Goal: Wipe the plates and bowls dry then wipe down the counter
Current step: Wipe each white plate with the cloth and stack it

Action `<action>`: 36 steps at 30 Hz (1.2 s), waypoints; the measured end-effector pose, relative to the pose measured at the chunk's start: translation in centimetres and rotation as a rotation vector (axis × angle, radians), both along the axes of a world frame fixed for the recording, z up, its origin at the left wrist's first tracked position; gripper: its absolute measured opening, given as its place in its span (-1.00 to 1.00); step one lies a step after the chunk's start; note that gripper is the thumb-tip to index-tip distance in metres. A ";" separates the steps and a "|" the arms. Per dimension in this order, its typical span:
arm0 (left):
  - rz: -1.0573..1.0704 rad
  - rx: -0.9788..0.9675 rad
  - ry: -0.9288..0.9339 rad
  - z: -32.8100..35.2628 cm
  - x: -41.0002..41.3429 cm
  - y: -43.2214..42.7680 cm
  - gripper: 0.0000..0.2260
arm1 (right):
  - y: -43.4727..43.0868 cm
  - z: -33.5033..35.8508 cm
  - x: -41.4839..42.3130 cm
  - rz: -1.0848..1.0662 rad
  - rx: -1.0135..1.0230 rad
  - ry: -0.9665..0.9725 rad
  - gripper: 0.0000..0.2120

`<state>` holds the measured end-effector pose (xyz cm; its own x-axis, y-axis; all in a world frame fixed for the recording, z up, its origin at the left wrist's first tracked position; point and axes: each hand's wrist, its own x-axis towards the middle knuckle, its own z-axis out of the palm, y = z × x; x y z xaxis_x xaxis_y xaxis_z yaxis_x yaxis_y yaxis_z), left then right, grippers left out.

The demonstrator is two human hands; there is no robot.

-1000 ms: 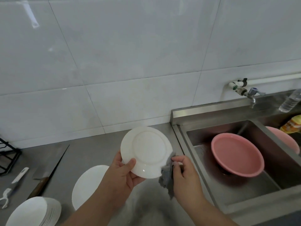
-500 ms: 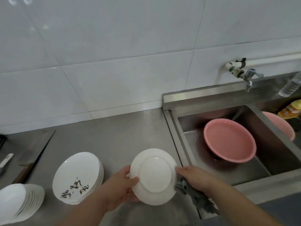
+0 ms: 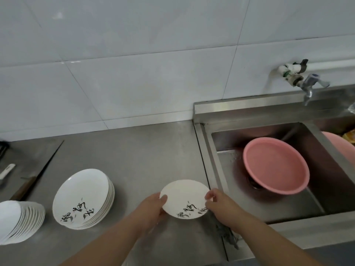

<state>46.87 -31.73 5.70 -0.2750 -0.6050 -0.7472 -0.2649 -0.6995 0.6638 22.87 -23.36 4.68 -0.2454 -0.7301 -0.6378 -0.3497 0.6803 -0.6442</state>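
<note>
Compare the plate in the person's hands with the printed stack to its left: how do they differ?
The held plate is single; the printed stack holds many plates. The held plate is gripped at opposite rims by the left hand and right hand; the printed stack rests untouched on the counter. Both are white, face up, with black brush lettering.

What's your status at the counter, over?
Left hand and right hand grip printed plate by opposite rims, face up. Grey cloth under right wrist by sink rim. Plate stack to the left.
</note>
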 end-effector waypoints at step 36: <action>-0.015 -0.661 -0.740 3.4 15.7 -2.2 -0.84 | -8.8 4.3 12.0 0.371 -0.106 0.183 -0.65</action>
